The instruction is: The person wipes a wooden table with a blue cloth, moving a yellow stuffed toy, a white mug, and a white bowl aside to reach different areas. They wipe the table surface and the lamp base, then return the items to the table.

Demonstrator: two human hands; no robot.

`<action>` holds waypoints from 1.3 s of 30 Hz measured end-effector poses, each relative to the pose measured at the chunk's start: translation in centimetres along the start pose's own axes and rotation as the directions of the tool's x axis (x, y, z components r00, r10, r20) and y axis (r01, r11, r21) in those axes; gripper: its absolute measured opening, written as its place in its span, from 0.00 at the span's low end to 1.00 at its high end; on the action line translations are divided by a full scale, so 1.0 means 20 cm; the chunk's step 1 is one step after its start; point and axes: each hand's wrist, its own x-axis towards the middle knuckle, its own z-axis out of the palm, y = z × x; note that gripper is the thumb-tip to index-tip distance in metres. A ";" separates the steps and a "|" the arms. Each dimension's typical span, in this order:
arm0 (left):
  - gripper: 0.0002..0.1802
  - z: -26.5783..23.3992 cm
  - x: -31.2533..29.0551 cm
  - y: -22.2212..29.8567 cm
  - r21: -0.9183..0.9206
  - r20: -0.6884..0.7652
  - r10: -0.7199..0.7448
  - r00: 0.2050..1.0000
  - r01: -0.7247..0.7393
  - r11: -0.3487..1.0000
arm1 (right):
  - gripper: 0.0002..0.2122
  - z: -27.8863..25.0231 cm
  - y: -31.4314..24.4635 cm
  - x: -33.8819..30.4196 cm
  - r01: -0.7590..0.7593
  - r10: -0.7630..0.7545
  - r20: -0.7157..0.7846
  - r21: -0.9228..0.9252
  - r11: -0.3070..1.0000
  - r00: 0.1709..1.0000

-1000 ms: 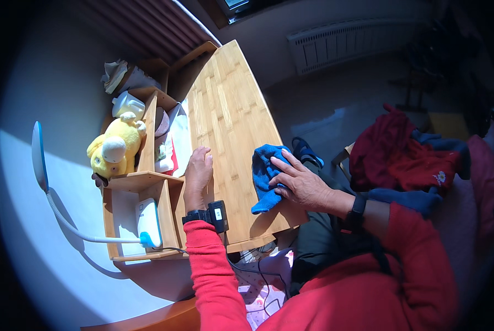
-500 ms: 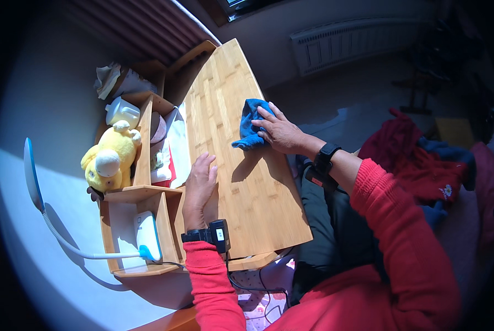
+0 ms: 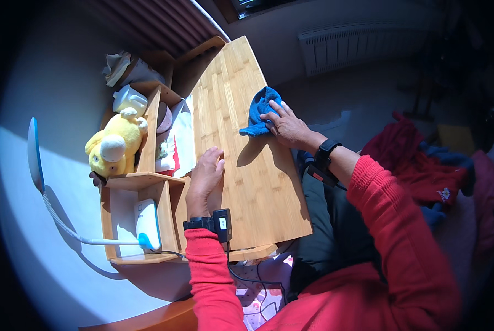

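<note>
A blue cloth [image 3: 259, 113] lies bunched at the right edge of the wooden desktop [image 3: 241, 193], part of it rising past that edge. My right hand [image 3: 289, 126] presses on it, fingers spread over its right side and gripping it. Beneath the cloth a dark shadow falls on the wood. My left hand [image 3: 205, 175] is on or just over the desktop's left part, near the shelf unit; its fingers are stretched out and it holds nothing. Both wrists carry black straps with small boxes.
Left of the desktop, a wooden shelf unit [image 3: 150, 132] bears a yellow plush toy [image 3: 120, 142], a white cup [image 3: 130, 99] and a lamp [image 3: 146, 223] with a bent neck. Cables [image 3: 258, 280] hang near my left forearm. Red clothes [image 3: 418, 154] are heaped at right.
The blue cloth and my right hand have moved slightly farther away along the desktop's right edge. My left hand stays near the shelf side. The whole view has shifted a little.
</note>
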 end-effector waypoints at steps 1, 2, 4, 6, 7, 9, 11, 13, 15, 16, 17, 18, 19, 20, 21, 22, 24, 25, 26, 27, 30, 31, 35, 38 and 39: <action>0.18 0.00 0.00 0.00 -0.005 -0.006 0.005 1.000 -0.005 1.000 | 0.16 -0.01 0.00 -0.05 0.048 -0.048 0.006 -0.017 0.999 0.999; 0.18 0.00 0.00 0.00 0.003 -0.001 0.010 1.000 -0.010 1.000 | 0.16 -0.02 0.00 -0.10 0.076 -0.074 0.032 -0.039 0.996 0.997; 0.17 -0.01 0.01 0.01 -0.016 -0.004 0.035 0.999 -0.035 0.999 | 0.16 -0.02 -0.03 -0.21 0.095 -0.093 0.059 -0.028 0.995 0.994; 0.17 -0.01 0.01 0.01 -0.012 0.010 0.007 1.000 -0.007 1.000 | 0.16 -0.02 -0.06 -0.34 0.083 -0.078 0.074 -0.062 0.995 0.994; 0.17 -0.01 0.01 0.01 -0.013 0.011 0.007 1.000 -0.007 1.000 | 0.17 -0.01 -0.08 -0.40 0.077 -0.072 0.092 -0.047 0.996 0.993; 0.17 0.00 0.01 0.01 -0.022 -0.009 0.026 1.000 -0.026 0.999 | 0.17 0.00 -0.12 -0.54 0.089 -0.081 0.112 -0.069 0.994 0.990; 0.16 0.01 0.00 0.01 -0.037 -0.056 0.061 0.997 -0.063 0.997 | 0.17 0.01 -0.17 -0.68 0.152 -0.129 0.115 -0.221 0.963 0.985; 0.15 0.02 0.00 0.00 -0.037 -0.073 0.072 0.995 -0.075 0.997 | 0.16 0.00 -0.19 -0.83 0.192 -0.182 0.098 -0.106 0.976 0.978; 0.15 0.03 -0.01 0.00 -0.036 -0.085 0.082 0.993 -0.085 0.996 | 0.17 -0.01 -0.22 -0.95 0.217 -0.201 0.138 -0.111 0.970 0.970; 0.15 0.03 -0.01 0.00 -0.035 -0.092 0.088 0.992 -0.092 0.995 | 0.17 -0.01 -0.23 -0.99 0.249 -0.223 0.161 -0.164 0.955 0.962; 0.15 0.03 -0.01 0.00 -0.039 -0.114 0.104 0.988 -0.109 0.993 | 0.18 -0.02 -0.23 -1.02 0.234 -0.212 0.172 -0.120 0.965 0.962; 0.15 0.03 -0.01 0.00 -0.038 -0.097 0.085 0.992 -0.089 0.995 | 0.18 -0.02 -0.24 -1.02 0.231 -0.213 0.163 -0.101 0.968 0.963; 0.15 0.03 -0.02 0.01 -0.043 -0.094 0.077 0.993 -0.081 0.996 | 0.18 -0.02 -0.24 -1.01 0.235 -0.218 0.158 -0.094 0.968 0.963; 0.15 0.02 -0.02 0.01 -0.046 -0.090 0.070 0.993 -0.075 0.996 | 0.18 -0.02 -0.23 -1.00 0.238 -0.220 0.156 -0.106 0.965 0.963; 0.14 0.02 -0.02 0.02 -0.050 -0.080 0.064 0.995 -0.069 0.996 | 0.21 -0.02 -0.23 -0.97 0.222 -0.193 0.207 -0.126 0.967 0.959; 0.14 0.02 -0.01 0.02 -0.056 -0.068 0.059 0.996 -0.063 0.996 | 0.22 -0.03 -0.23 -0.93 0.207 -0.175 0.224 -0.127 0.970 0.959; 0.14 0.01 -0.02 0.03 -0.058 -0.062 0.055 0.997 -0.059 0.997 | 0.23 -0.04 -0.21 -0.86 0.176 -0.139 0.260 -0.127 0.976 0.956; 0.14 0.01 -0.02 0.03 -0.052 -0.067 0.057 0.996 -0.060 0.997 | 0.25 -0.05 -0.20 -0.82 0.163 -0.125 0.275 -0.119 0.979 0.953; 0.15 0.01 -0.02 0.03 -0.047 -0.091 0.080 0.993 -0.085 0.995 | 0.24 -0.06 -0.20 -0.77 0.177 -0.126 0.272 -0.174 0.969 0.954; 0.15 0.01 -0.02 0.03 -0.042 -0.070 0.061 0.996 -0.065 0.997 | 0.24 -0.06 -0.19 -0.72 0.151 -0.115 0.263 -0.120 0.981 0.958; 0.16 0.01 -0.02 0.03 -0.040 -0.052 0.058 0.997 -0.060 0.997 | 0.24 -0.09 -0.15 -0.56 0.087 -0.071 0.271 -0.049 0.995 0.960; 0.17 0.01 -0.02 0.03 -0.041 -0.034 0.051 0.998 -0.053 0.998 | 0.24 -0.09 -0.14 -0.50 0.063 -0.043 0.291 -0.057 0.996 0.956; 0.21 0.00 -0.02 0.04 -0.014 -0.018 0.050 0.999 -0.051 0.999 | 0.24 -0.09 -0.09 -0.28 0.041 -0.017 0.264 -0.087 0.995 0.964; 0.23 -0.01 -0.03 0.05 -0.052 0.050 0.006 0.999 -0.003 0.999 | 0.23 -0.07 -0.05 -0.14 0.031 -0.013 0.228 -0.076 0.997 0.973; 0.23 -0.01 -0.03 0.05 -0.055 0.055 0.004 0.998 -0.001 0.998 | 0.23 -0.07 -0.04 -0.09 0.031 -0.013 0.215 -0.079 0.996 0.977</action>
